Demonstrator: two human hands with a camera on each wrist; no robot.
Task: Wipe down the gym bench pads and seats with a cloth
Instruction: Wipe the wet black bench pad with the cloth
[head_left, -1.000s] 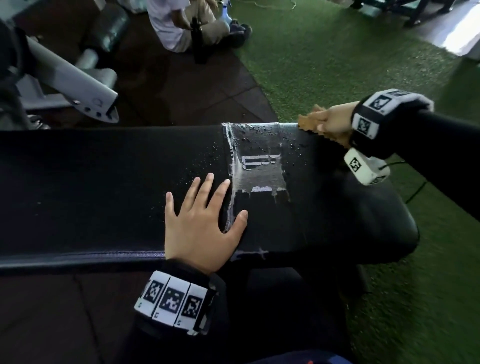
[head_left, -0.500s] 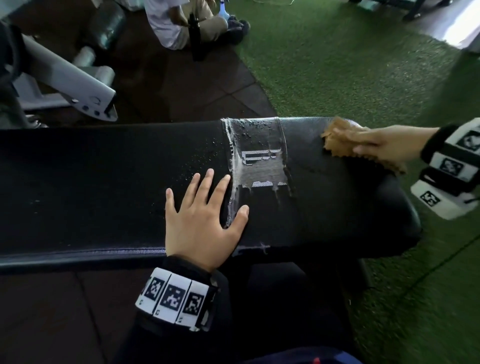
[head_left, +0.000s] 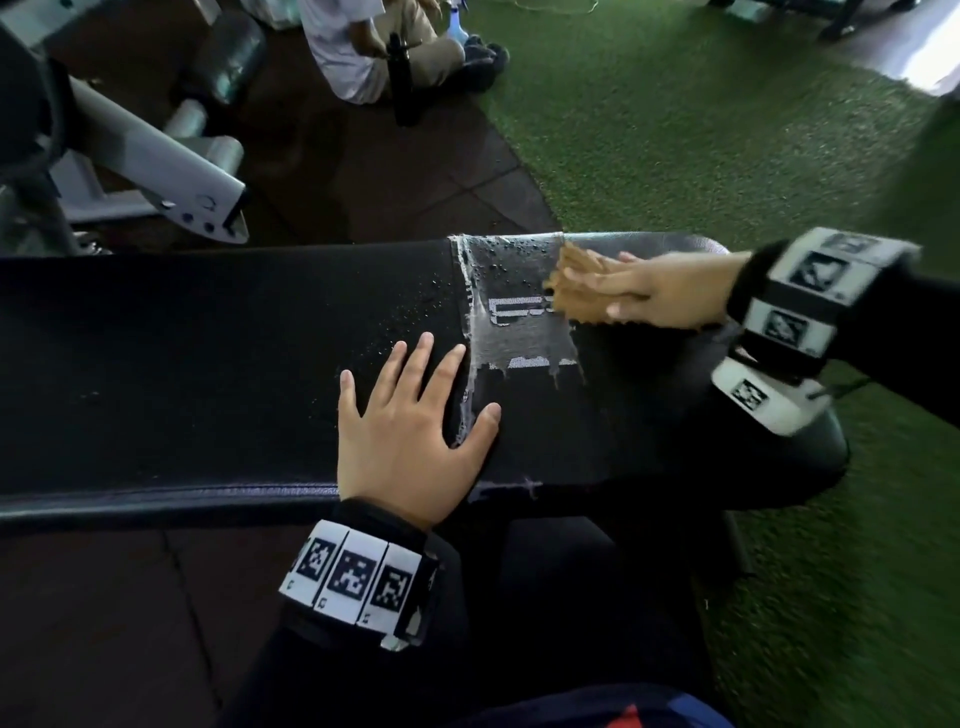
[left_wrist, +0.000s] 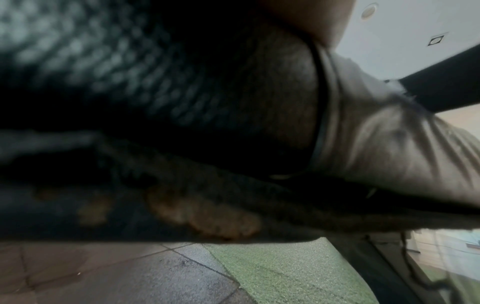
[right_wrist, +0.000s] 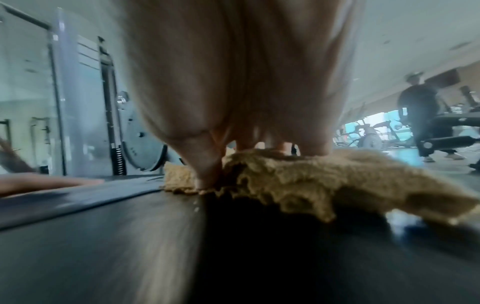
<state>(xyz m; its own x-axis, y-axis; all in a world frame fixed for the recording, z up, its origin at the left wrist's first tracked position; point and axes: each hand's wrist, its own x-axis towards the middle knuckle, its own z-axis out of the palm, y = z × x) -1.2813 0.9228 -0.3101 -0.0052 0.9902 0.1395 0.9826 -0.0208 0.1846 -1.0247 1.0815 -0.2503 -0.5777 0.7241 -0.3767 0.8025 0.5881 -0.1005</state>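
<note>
On the long black padded gym bench — the tabletop here — the left hand lay flat with fingers spread and straight, holding nothing, its thumb just across the worn grey taped band with a faded white logo. Right of that band's far half, the right hand pressed the tan fluffy cloth down with straight fingers; the right wrist view showed fingertips bearing on top of the cloth, not curled round it. The cloth overlapped the band's right edge, where water droplets beaded on the band.

What could go wrong, as I judged it: the band's frayed, peeling edges might catch the cloth's pile and lift further under a hard stroke. With only flat fingers on it, the cloth might also bunch or slip free. A stroke carried on past the band would run into the braced left hand, which lay in that path.

Beyond the bench, a grey metal machine arm stood to the left on dark rubber floor tiles — well apart — and a seated person was farther off. Green artificial turf lay to the right.
</note>
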